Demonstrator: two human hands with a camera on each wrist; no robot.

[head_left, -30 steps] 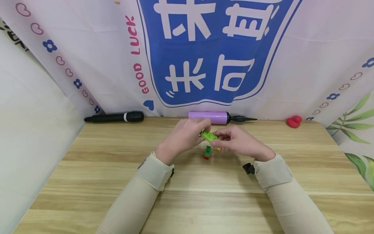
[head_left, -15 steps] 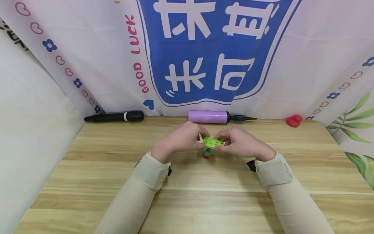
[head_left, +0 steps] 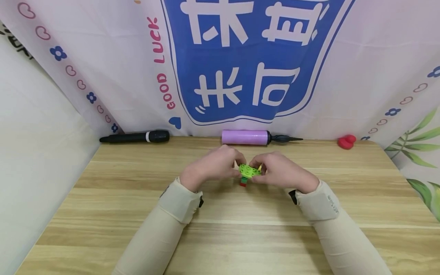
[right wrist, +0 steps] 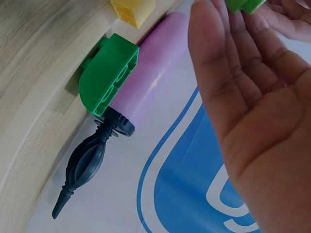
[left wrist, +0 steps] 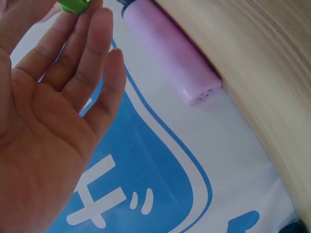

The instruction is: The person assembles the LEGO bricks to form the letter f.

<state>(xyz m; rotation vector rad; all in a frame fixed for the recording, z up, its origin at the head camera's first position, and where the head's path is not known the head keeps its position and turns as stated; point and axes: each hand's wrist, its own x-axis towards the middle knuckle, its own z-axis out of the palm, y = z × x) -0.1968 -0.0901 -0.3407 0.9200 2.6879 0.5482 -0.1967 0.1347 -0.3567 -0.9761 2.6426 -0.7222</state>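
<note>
A lime-green studded building plate point(head_left: 248, 170) lies level between my two hands near the middle of the table. My left hand point(head_left: 215, 165) pinches its left end between thumb and fingers. At the other end, the thumb and fingers of my right hand point(head_left: 281, 170) grip it. Directly beneath, overlapped by the plate, stands a small green brick stack with a red base point(head_left: 243, 184). Part of the lime plate point(left wrist: 74, 5) shows at the fingertips in the left wrist view. A green curved brick point(right wrist: 108, 75) and a yellow brick point(right wrist: 133, 10) appear beside my right hand in the right wrist view.
A purple hand pump point(head_left: 245, 137) with a black nozzle lies along the table's back edge, against a printed cloth. To its left is a black microphone-like object point(head_left: 137, 137); a red object point(head_left: 346, 141) sits at back right.
The lime plate has turned from slanted to level and moved down over the green and red stack, covering most of it. Both hands shifted slightly toward the front with it.
</note>
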